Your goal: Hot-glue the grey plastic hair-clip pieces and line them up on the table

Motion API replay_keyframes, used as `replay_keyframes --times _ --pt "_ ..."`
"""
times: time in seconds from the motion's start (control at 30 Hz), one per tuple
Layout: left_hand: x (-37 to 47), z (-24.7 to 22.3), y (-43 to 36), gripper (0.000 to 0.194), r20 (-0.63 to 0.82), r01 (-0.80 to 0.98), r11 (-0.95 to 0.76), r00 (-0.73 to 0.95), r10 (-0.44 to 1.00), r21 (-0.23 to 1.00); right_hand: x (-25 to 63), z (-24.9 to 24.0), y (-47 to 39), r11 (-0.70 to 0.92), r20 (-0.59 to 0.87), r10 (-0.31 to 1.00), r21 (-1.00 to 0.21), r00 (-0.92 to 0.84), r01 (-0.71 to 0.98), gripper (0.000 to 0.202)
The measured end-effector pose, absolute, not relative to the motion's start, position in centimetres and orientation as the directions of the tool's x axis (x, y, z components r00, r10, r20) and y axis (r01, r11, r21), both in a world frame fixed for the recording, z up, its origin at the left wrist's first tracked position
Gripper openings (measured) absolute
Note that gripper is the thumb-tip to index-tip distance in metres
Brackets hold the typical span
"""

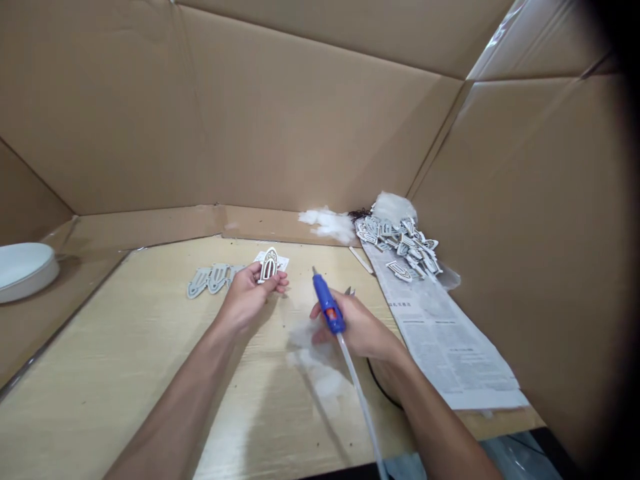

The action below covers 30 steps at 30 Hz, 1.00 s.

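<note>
Many arches (pixel 387 230) on newspaper (pixel 460 353) | fluff (pixel 327 380) near right hand (pixel 365 327), clasping glue gun (pixel 327 303) | left hand (pixel 247 293) pinching single arch (pixel 270 256)

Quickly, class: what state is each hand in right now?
Left hand: closed, holding an arched openwork piece.
Right hand: closed around a blue glue gun.

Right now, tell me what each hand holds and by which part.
The left hand holds an arched openwork piece by its lower end; the right hand holds a blue glue gun near its rear.
</note>
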<state>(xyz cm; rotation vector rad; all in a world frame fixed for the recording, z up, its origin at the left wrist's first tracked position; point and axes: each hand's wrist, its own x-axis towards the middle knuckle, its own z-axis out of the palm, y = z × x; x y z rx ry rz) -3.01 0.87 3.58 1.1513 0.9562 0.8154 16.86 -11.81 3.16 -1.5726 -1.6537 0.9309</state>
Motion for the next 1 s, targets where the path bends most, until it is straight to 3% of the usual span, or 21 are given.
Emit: replay_keyframes --times 0.07,0.13,0.27,0.4,0.53,0.77,1.0 --pt "-3.1 3.7 1.2 0.034 -0.209 -0.11 0.267 0.374 0.904 0.957 16.7 3.3 -12.1 0.081 -0.033 0.982 -0.817 -0.186 0.57 0.038" --pt "-3.0 3.9 1.2 0.027 -0.24 -0.181 0.325 0.375 0.895 0.928 16.5 3.3 -12.1 0.1 -0.015 0.98 -0.826 -0.199 0.555 0.028" --pt "-2.7 4.2 1.1 0.029 -0.342 -0.317 0.446 0.333 0.879 0.837 17.1 3.2 -11.8 0.048 0.018 0.997 -0.897 -0.073 0.44 0.017" --pt "-2.4 4.4 0.7 0.028 -0.329 -0.4 0.452 0.34 0.881 0.798 18.2 3.1 -11.5 0.038 0.059 0.996 -0.956 0.064 0.29 0.027" --pt "-1.8 4.5 -0.2 0.026 -0.321 -0.323 0.459 0.399 0.859 0.828 18.7 2.8 -11.2 0.052 0.071 0.984 -0.991 0.162 0.122 0.041" --pt "-0.2 3.7 -2.2 0.027 -0.316 -0.168 0.422 0.439 0.842 0.891 18.5 3.0 -11.0 0.113 0.125 0.95 -0.992 0.287 0.056 0.046" --pt "0.4 2.9 -3.6 0.076 -0.116 -0.243 0.285 0.537 0.836 0.927 17.2 2.1 -11.1 0.05 0.031 0.938 -0.998 0.345 -0.045 0.049"
